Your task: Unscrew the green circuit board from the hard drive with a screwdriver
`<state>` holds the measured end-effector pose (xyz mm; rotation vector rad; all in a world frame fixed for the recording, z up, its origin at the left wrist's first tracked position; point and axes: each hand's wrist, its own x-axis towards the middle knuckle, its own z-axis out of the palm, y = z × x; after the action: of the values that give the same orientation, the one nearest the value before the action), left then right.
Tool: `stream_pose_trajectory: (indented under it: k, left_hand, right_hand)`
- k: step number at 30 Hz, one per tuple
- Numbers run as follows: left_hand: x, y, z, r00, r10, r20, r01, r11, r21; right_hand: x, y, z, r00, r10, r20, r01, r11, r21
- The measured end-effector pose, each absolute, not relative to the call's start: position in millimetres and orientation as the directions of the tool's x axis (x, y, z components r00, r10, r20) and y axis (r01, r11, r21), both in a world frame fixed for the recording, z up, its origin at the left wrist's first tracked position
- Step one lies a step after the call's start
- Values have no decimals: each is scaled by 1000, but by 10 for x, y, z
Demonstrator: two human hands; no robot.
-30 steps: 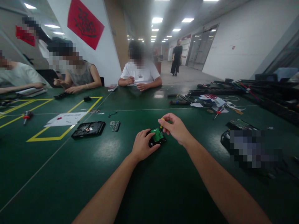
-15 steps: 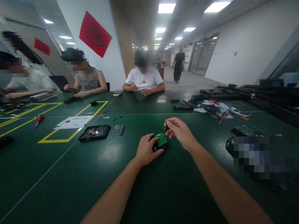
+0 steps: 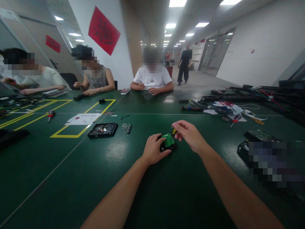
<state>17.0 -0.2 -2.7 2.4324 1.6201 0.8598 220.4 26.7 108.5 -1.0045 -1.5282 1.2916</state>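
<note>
On the green table lies a small black hard drive (image 3: 168, 141) with a green circuit board facing up. My left hand (image 3: 154, 149) grips its left side, thumb along the near edge and fingers over the far edge, covering part of it. My right hand (image 3: 188, 133) pinches a small screwdriver (image 3: 174, 131) with a yellow and black handle. The tool stands nearly upright over the right part of the board; whether its tip sits in a screw is too small to tell.
Left of the drive are a loose circuit board (image 3: 127, 128), a black casing (image 3: 103, 130) and a paper sheet (image 3: 83, 119). A red screwdriver (image 3: 234, 121), cables and bags (image 3: 228, 108) lie to the right. A person in white (image 3: 152, 79) sits opposite; others sit at left.
The camera view has turned slightly left, shifting everything rightward. Both hands keep their holds on the drive and the screwdriver. The person standing in the background has changed stance.
</note>
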Motion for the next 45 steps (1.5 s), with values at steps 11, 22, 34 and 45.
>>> stream_pose_trajectory:
  k: [11,22,34,45]
  left_hand:
    - [164,-7,-3,285,873,396,816,-438,377]
    - [165,-3,-8,291,866,406,818,-446,363]
    - [170,-17,1,281,869,407,820,-437,368]
    - [167,-6,-15,286,866,411,819,-443,364]
  right_hand:
    - [2179,261,1082,-290,950,114,63,138,-988]
    - [2160,278,1068,-219,971,100,-31,96,-995]
    - [2190,274,1107,-225,969,99,-56,88,-995]
    - [2199,276,1083,-202,973,114,115,139,-984]
